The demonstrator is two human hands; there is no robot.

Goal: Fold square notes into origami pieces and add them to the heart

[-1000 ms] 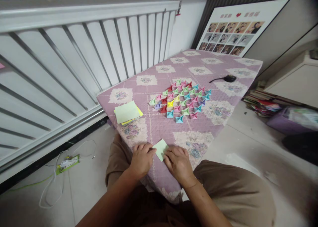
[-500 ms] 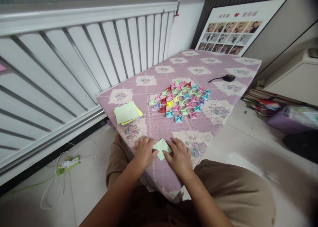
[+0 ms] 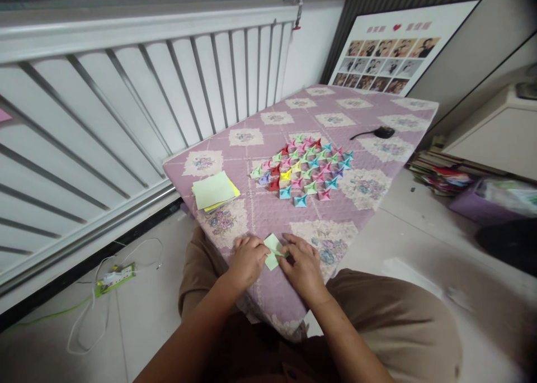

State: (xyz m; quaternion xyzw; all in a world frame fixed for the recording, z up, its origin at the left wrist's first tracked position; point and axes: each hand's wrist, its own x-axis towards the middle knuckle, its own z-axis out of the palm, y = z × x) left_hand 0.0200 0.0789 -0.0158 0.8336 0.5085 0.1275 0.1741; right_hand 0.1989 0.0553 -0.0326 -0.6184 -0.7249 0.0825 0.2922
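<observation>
Both hands are down at the near edge of the table [image 3: 403, 117], working a small pale green paper square [image 3: 272, 244] that lies flat on the purple quilted cloth between them. The left hand [image 3: 248, 260] has its fingers curled and its fingertips pressing on the paper's left side, and the right hand [image 3: 302, 264] pinches the right edge between thumb and forefinger, where a fold line seems to run across the middle; how tight that pinch is I cannot quite tell from here. To do this fold well, I would say the left hand should pin the sheet so it does not slide on the soft cloth, while the right brings its edge over squarely, matches the corners first, and only then runs a fingertip along the crease. The quilt gives underneath, so a firm, slow press ought to make a sharper line than a quick swipe. Further up the table sits a neat cluster of finished folded pieces [image 3: 304, 168] in many colours, well apart from the hands, and to the left a stack of unfolded sheets [image 3: 213, 190], light green on top. A black corded object [image 3: 381, 131] rests near the far right corner.
</observation>
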